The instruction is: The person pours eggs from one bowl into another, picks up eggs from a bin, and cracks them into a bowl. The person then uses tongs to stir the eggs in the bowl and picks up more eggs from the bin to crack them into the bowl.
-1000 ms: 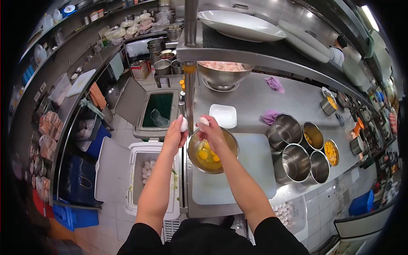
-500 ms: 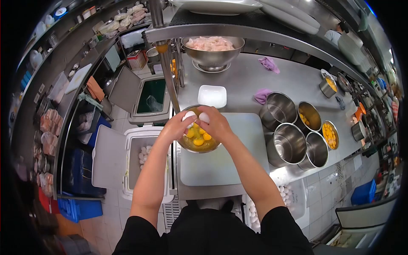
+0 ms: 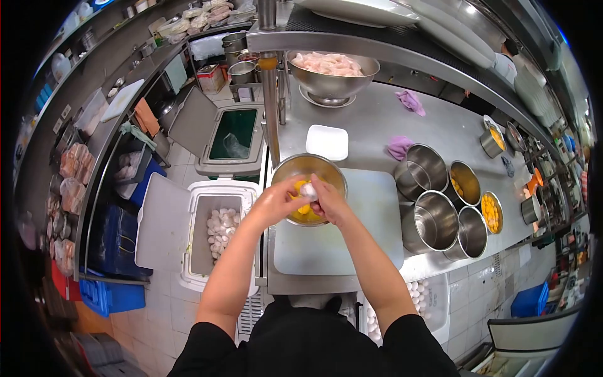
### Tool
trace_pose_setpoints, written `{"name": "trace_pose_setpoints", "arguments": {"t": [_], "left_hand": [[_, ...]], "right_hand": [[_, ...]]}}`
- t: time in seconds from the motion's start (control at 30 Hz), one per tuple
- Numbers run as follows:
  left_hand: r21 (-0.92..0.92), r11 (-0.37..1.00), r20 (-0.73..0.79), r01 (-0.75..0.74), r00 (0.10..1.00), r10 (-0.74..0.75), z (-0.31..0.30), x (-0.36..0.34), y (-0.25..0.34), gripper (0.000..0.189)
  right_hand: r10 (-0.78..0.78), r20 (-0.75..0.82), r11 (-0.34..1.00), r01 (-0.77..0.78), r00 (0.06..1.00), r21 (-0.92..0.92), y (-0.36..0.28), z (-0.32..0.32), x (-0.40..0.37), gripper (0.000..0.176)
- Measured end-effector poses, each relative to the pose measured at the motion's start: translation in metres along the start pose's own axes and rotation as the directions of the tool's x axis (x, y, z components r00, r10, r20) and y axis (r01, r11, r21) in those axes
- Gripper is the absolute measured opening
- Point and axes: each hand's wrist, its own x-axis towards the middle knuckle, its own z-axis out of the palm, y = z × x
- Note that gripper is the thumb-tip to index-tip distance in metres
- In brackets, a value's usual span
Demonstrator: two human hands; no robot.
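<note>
Both hands are over a steel bowl with several yolks in clear egg white. Between them is a white egg; whether its shell is whole or cracked I cannot make out. My left hand has its fingertips closed on the egg's left side. My right hand grips the same egg from the right, thumb and fingers curled round it. The bowl stands at the left edge of a pale cutting board, by the counter's edge.
Left of the counter, an open white bin holds eggshells. Several steel pots stand right of the board, some with yolks. A crate of white eggs is below the counter. Behind are a white dish and a shelf post.
Two white egg pieces or eggs showed, one at each hand; now a single one shows between both hands. The hands have come lower and closer together. The view has shifted slightly.
</note>
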Motion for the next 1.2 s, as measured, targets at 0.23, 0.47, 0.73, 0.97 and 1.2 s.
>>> {"name": "trace_pose_setpoints", "arguments": {"t": [0.23, 0.47, 0.73, 0.97, 1.2], "left_hand": [[-0.115, 0.987, 0.109, -0.113, 0.986, 0.126, 0.011, 0.010, -0.001, 0.046], [-0.039, 0.973, 0.046, -0.229, 0.972, 0.231, 0.006, 0.012, -0.002, 0.045], [-0.060, 0.975, -0.267, -0.212, 0.945, 0.189, -0.047, -0.012, -0.047, 0.052], [-0.181, 0.983, -0.159, 0.024, 0.986, -0.054, -0.082, -0.083, -0.065, 0.066], [-0.255, 0.844, 0.966, 0.471, 0.159, 0.204, 0.185, -0.116, 0.052, 0.059]], "right_hand": [[-0.229, -0.079, 0.908, 0.184, 0.970, -0.376, -0.009, 0.005, -0.009, 0.054], [-0.386, 0.028, 0.337, 0.170, 0.922, -0.926, -0.047, 0.007, -0.014, 0.053], [-0.624, 0.042, 0.483, 0.427, 0.780, -0.765, -0.026, 0.082, -0.013, 0.064], [-0.597, 0.002, 0.659, 0.492, 0.802, -0.569, 0.062, 0.049, -0.170, 0.041], [-0.125, -0.908, 0.959, -0.185, 0.401, -0.214, 0.286, -0.111, -0.343, 0.027]]}}
